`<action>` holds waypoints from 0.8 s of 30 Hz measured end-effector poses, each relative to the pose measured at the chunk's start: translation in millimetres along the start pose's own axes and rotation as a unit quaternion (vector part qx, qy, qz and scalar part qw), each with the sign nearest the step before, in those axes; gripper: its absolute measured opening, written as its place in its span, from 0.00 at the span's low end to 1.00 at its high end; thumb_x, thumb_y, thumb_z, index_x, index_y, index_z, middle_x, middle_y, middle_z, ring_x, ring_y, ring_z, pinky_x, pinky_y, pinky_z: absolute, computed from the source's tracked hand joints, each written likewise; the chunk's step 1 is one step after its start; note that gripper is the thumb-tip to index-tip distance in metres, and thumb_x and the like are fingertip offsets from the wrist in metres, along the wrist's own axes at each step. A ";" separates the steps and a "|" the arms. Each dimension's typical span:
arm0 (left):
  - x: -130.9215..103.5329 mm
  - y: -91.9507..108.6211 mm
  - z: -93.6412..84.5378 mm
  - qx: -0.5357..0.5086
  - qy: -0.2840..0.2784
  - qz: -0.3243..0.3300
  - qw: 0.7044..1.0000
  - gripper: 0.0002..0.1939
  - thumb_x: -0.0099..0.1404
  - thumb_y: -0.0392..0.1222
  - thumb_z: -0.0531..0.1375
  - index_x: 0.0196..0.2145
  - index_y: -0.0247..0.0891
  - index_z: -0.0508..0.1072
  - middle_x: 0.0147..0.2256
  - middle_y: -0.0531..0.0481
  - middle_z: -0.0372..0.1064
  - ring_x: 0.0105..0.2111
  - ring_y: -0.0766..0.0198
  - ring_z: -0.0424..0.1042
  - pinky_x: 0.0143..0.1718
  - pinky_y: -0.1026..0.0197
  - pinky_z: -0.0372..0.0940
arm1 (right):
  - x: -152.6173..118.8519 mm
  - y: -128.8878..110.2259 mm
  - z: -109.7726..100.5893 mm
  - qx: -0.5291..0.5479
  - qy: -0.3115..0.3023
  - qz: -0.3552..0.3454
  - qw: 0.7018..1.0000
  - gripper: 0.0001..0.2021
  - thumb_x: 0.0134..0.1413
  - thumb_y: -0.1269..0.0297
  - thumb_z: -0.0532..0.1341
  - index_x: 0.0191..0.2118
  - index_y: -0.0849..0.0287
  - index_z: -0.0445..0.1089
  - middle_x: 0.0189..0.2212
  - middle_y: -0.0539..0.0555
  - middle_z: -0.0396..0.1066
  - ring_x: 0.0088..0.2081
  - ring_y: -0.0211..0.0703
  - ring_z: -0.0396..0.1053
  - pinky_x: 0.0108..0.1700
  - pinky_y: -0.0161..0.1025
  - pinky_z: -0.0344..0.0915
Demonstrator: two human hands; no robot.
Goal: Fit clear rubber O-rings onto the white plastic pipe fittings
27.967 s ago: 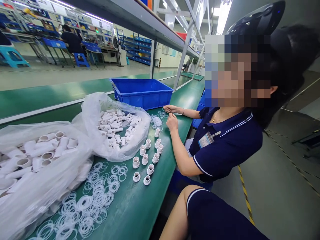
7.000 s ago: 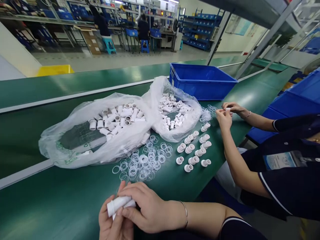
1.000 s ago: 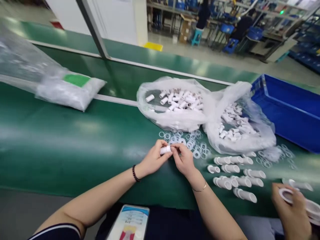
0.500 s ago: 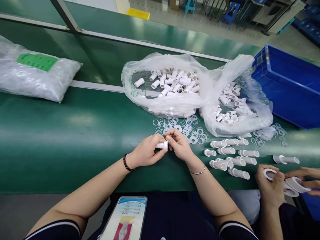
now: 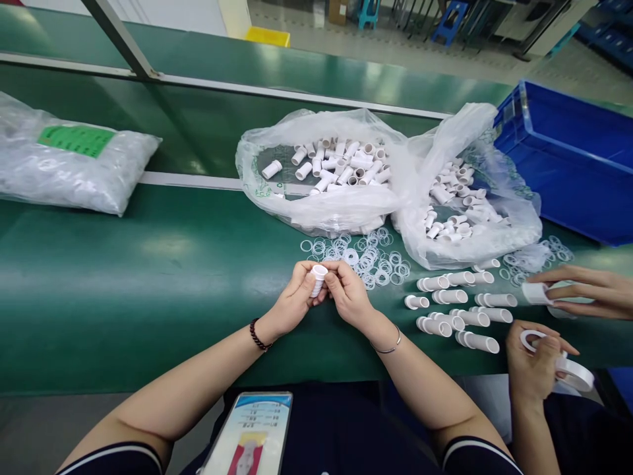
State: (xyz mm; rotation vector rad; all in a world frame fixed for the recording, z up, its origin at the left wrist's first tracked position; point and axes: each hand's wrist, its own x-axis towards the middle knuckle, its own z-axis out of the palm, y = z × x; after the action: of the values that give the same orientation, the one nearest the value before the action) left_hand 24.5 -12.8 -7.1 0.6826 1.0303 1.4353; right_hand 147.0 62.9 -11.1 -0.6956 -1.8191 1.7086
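Turned from sideways to mouth-up, the white tube (image 5: 318,282) sits pinched in your left hand (image 5: 287,303) and right hand (image 5: 352,300), fingers closed, near loose rings (image 5: 366,262).

Two pipe-fitting bags (image 5: 321,212) — one badge (image 5: 250,422)

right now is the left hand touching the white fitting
Touching. The head view shows the left hand with its thumb against the side of the white fitting, below the rim, with no gap between them.
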 end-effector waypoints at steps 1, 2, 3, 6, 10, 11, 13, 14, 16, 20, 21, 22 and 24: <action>0.3 0.7 1.4 -0.028 0.005 -0.013 1.000 0.22 0.65 0.61 0.57 0.43 0.40 0.60 0.26 0.55 0.62 0.25 0.67 0.60 0.28 0.63 0.56 | -0.3 1.1 -0.5 -0.012 0.003 0.000 1.000 0.18 0.64 0.48 0.52 0.48 0.58 0.63 0.24 0.50 0.67 0.29 0.39 0.70 0.29 0.36 0.65; 0.6 1.9 2.8 -0.049 0.011 -0.023 0.998 0.23 0.63 0.62 0.57 0.42 0.40 0.60 0.25 0.55 0.62 0.24 0.68 0.59 0.27 0.64 0.56 | -0.6 1.7 -1.2 -0.022 0.007 0.000 1.000 0.18 0.64 0.49 0.53 0.48 0.58 0.63 0.24 0.50 0.68 0.30 0.40 0.70 0.30 0.37 0.66; 0.9 3.6 4.2 -0.064 0.015 -0.031 0.997 0.24 0.62 0.63 0.58 0.41 0.39 0.60 0.25 0.56 0.62 0.23 0.68 0.59 0.27 0.64 0.55 | -0.8 1.7 -2.0 -0.030 0.012 0.000 0.999 0.18 0.63 0.49 0.53 0.49 0.58 0.64 0.25 0.51 0.68 0.30 0.40 0.70 0.31 0.37 0.66; 1.9 8.5 6.9 -0.097 0.012 -0.048 0.994 0.24 0.60 0.61 0.62 0.39 0.39 0.62 0.24 0.56 0.63 0.22 0.70 0.59 0.26 0.65 0.55 | -0.6 -0.1 -4.3 -0.036 0.027 -0.006 0.999 0.18 0.64 0.49 0.52 0.47 0.58 0.66 0.28 0.52 0.68 0.29 0.37 0.68 0.31 0.36 0.66; 3.1 10.3 6.0 -0.143 0.003 -0.067 0.987 0.20 0.62 0.56 0.63 0.36 0.37 0.64 0.26 0.54 0.64 0.22 0.71 0.60 0.27 0.66 0.56 | 0.7 -2.5 -5.3 -0.018 0.026 0.003 0.999 0.18 0.63 0.48 0.52 0.45 0.58 0.66 0.28 0.51 0.67 0.28 0.35 0.66 0.30 0.35 0.65; 3.3 9.9 5.3 -0.149 0.001 -0.071 0.986 0.19 0.62 0.56 0.62 0.35 0.37 0.65 0.26 0.54 0.63 0.22 0.71 0.60 0.27 0.66 0.56 | 0.9 -2.9 -5.2 -0.015 0.025 0.006 1.000 0.18 0.62 0.48 0.54 0.45 0.58 0.65 0.28 0.50 0.66 0.28 0.36 0.66 0.30 0.35 0.65; 3.5 8.7 4.0 -0.155 -0.004 -0.080 0.985 0.19 0.62 0.56 0.62 0.33 0.36 0.65 0.25 0.53 0.63 0.22 0.71 0.60 0.26 0.66 0.56 | 1.0 -3.9 -5.0 -0.012 0.019 0.008 1.000 0.19 0.60 0.48 0.57 0.46 0.59 0.64 0.27 0.49 0.64 0.29 0.36 0.66 0.30 0.35 0.66; 3.5 8.2 3.4 -0.156 -0.008 -0.085 0.984 0.20 0.62 0.57 0.62 0.33 0.35 0.65 0.24 0.53 0.62 0.22 0.71 0.60 0.25 0.66 0.55 | 0.9 -4.5 -5.1 -0.014 0.018 0.005 1.000 0.19 0.59 0.48 0.57 0.46 0.59 0.65 0.28 0.50 0.64 0.30 0.37 0.66 0.31 0.35 0.66; 3.4 7.4 2.7 -0.152 -0.014 -0.089 0.984 0.21 0.62 0.57 0.62 0.33 0.35 0.66 0.24 0.53 0.62 0.21 0.71 0.59 0.24 0.67 0.54 | 0.7 -6.1 -5.8 -0.028 0.019 -0.009 0.999 0.18 0.59 0.49 0.58 0.46 0.58 0.66 0.31 0.52 0.63 0.32 0.38 0.66 0.32 0.36 0.67; 2.7 7.3 3.7 -0.108 0.005 -0.066 0.992 0.20 0.62 0.56 0.62 0.32 0.35 0.65 0.23 0.54 0.60 0.21 0.71 0.57 0.25 0.67 0.54 | 1.7 -8.6 -7.8 -0.083 0.029 -0.032 0.996 0.15 0.59 0.53 0.58 0.46 0.58 0.68 0.39 0.56 0.62 0.36 0.39 0.65 0.32 0.36 0.68; 2.6 7.6 4.4 -0.099 0.013 -0.064 0.993 0.20 0.62 0.56 0.62 0.32 0.35 0.65 0.23 0.54 0.60 0.22 0.71 0.57 0.25 0.66 0.55 | 2.2 -8.7 -8.3 -0.088 0.030 -0.032 0.995 0.15 0.59 0.54 0.58 0.46 0.58 0.69 0.40 0.56 0.62 0.36 0.39 0.65 0.32 0.36 0.68; 2.4 7.9 5.3 -0.096 0.019 -0.064 0.993 0.20 0.62 0.57 0.62 0.32 0.36 0.65 0.23 0.54 0.60 0.22 0.70 0.57 0.25 0.66 0.55 | 2.7 -8.6 -8.6 -0.090 0.033 -0.031 0.995 0.14 0.60 0.55 0.57 0.45 0.58 0.69 0.39 0.56 0.62 0.36 0.39 0.65 0.32 0.36 0.68; 2.1 8.8 7.3 -0.102 0.028 -0.070 0.992 0.20 0.61 0.58 0.62 0.33 0.36 0.65 0.24 0.53 0.62 0.22 0.70 0.58 0.26 0.66 0.56 | 3.3 -8.0 -8.8 -0.087 0.043 -0.033 0.995 0.14 0.63 0.56 0.53 0.43 0.58 0.70 0.38 0.56 0.63 0.35 0.38 0.65 0.33 0.37 0.68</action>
State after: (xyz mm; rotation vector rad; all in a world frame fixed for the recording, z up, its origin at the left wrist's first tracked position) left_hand 26.6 -8.7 3.5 0.4169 0.9401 1.4205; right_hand 150.7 71.1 -2.6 -0.7587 -1.9247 1.4680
